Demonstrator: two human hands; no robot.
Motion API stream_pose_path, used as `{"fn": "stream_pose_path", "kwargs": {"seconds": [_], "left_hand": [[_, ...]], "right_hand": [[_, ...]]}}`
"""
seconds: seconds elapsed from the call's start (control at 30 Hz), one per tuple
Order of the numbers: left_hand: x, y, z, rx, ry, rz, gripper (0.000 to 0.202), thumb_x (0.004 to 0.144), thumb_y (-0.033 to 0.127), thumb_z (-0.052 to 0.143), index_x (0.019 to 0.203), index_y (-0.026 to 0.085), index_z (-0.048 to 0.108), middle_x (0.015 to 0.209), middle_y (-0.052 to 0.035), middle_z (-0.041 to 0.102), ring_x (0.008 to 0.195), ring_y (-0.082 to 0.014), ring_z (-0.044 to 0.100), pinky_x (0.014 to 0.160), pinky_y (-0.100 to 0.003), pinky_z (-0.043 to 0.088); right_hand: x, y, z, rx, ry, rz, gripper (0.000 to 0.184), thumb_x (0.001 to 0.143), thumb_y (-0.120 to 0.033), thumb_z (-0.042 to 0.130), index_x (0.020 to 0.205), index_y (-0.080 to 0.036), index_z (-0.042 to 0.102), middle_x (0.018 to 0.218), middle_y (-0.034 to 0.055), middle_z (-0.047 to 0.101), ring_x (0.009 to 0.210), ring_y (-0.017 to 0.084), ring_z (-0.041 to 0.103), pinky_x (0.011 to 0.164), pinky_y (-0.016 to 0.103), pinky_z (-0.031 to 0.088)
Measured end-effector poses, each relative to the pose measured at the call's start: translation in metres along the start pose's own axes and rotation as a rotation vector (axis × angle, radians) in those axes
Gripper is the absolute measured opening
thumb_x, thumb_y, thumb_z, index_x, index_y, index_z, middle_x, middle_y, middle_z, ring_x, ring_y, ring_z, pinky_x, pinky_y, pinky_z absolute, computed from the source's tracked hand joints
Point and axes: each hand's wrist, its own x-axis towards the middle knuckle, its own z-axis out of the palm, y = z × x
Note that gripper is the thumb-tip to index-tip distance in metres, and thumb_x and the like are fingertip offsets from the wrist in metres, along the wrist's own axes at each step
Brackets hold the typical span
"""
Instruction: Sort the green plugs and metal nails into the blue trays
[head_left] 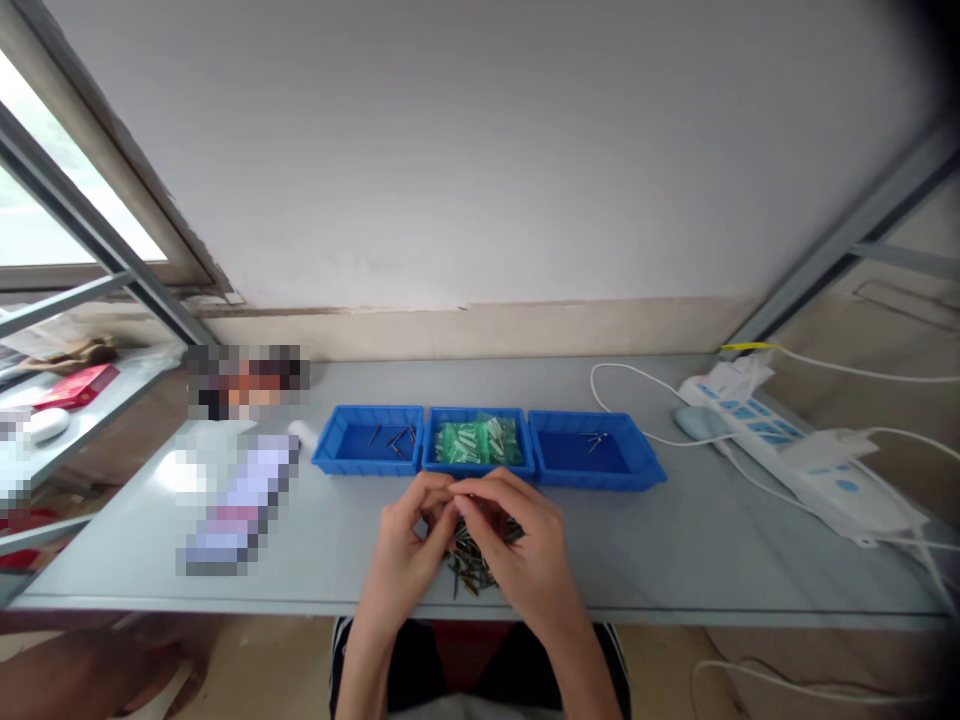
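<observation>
My left hand (420, 535) and my right hand (517, 535) meet over a pile of small metal pin-like parts (469, 575) near the table's front edge. Thumbs and index fingers of both are pinched together; whatever is between them is too small and covered to name. Just beyond stands the middle blue bin (433, 461), with green-and-clear bags of small silvery parts (480, 440) in it. The left blue bin (352, 455) contains several slim metal parts (395, 438). A few similar pieces (596, 440) lie in the right blue bin (562, 455).
On the right, a white power strip (817, 470) carries plugs and cables. A white cable (600, 370) loops behind the right bin. Blurred-out items, one long and purplish (244, 505), lie on the left. Metal posts (840, 240) flank the table (660, 560). Another person's limb (97, 665) shows lower left.
</observation>
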Motion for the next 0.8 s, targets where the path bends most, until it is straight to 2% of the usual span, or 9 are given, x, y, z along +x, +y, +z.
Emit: {"fn": "stream_pose_path", "kwargs": {"seconds": [0.1, 0.2, 0.33, 0.43, 0.53, 0.7, 0.8], "left_hand": [[0.001, 0.001, -0.001, 0.046, -0.001, 0.027, 0.010, 0.103, 0.026, 0.059, 0.105, 0.022, 0.069, 0.078, 0.0026, 0.071, 0.065, -0.0125, 0.061, 0.065, -0.023, 0.051], [0.002, 0.000, -0.003, 0.107, 0.084, 0.060, 0.008, 0.100, 0.025, 0.063, 0.102, 0.021, 0.070, 0.076, 0.0026, 0.070, 0.065, -0.0124, 0.061, 0.064, -0.022, 0.050], [0.003, -0.004, -0.011, 0.126, 0.334, 0.110, 0.007, 0.098, 0.027, 0.068, 0.096, 0.021, 0.069, 0.102, -0.0043, 0.080, 0.074, -0.0132, 0.068, 0.069, -0.024, 0.055], [0.004, -0.008, -0.023, 0.156, 0.544, 0.107, 0.009, 0.097, 0.030, 0.074, 0.096, 0.022, 0.070, 0.094, -0.0023, 0.079, 0.072, -0.0134, 0.068, 0.069, -0.024, 0.055], [0.007, -0.010, -0.032, 0.180, 0.660, 0.077, 0.017, 0.095, 0.036, 0.077, 0.102, 0.022, 0.070, 0.092, -0.0020, 0.077, 0.069, -0.0134, 0.067, 0.067, -0.025, 0.054], [0.016, -0.007, -0.031, 0.332, 0.684, 0.004, 0.049, 0.096, 0.039, 0.075, 0.142, 0.026, 0.062, 0.105, -0.0019, 0.079, 0.066, -0.0119, 0.064, 0.066, -0.025, 0.053], [0.016, -0.006, -0.030, 0.438, 0.642, 0.019, 0.041, 0.099, 0.039, 0.071, 0.138, 0.026, 0.066, 0.107, -0.0012, 0.080, 0.062, -0.0111, 0.061, 0.065, -0.025, 0.051]], "right_hand": [[0.000, 0.000, 0.002, 0.004, -0.017, 0.025, 0.015, 0.105, -0.023, 0.066, 0.107, -0.024, 0.082, 0.089, 0.0006, 0.070, 0.072, 0.013, 0.063, 0.066, 0.025, 0.050], [-0.001, -0.001, 0.001, 0.024, -0.043, 0.039, 0.019, 0.105, -0.023, 0.065, 0.116, -0.026, 0.080, 0.095, 0.0011, 0.073, 0.073, 0.014, 0.063, 0.067, 0.025, 0.051], [-0.002, 0.000, -0.005, 0.033, -0.032, 0.075, 0.024, 0.108, -0.028, 0.061, 0.125, -0.026, 0.078, 0.090, 0.0007, 0.074, 0.070, 0.015, 0.063, 0.064, 0.026, 0.050], [-0.003, 0.003, -0.012, -0.006, -0.019, 0.108, 0.021, 0.108, -0.031, 0.061, 0.118, -0.026, 0.079, 0.083, 0.0004, 0.074, 0.070, 0.016, 0.064, 0.065, 0.027, 0.051], [-0.004, 0.006, -0.018, -0.024, 0.009, 0.137, 0.021, 0.108, -0.034, 0.061, 0.113, -0.025, 0.080, 0.078, 0.0001, 0.074, 0.067, 0.016, 0.065, 0.064, 0.026, 0.051], [-0.004, 0.008, -0.023, -0.050, 0.057, 0.157, 0.024, 0.108, -0.037, 0.060, 0.111, -0.024, 0.080, 0.075, 0.0001, 0.074, 0.065, 0.015, 0.065, 0.061, 0.025, 0.052], [-0.003, 0.008, -0.023, -0.050, 0.061, 0.156, 0.024, 0.108, -0.037, 0.060, 0.110, -0.024, 0.081, 0.075, 0.0005, 0.075, 0.065, 0.016, 0.066, 0.060, 0.025, 0.053]]}}
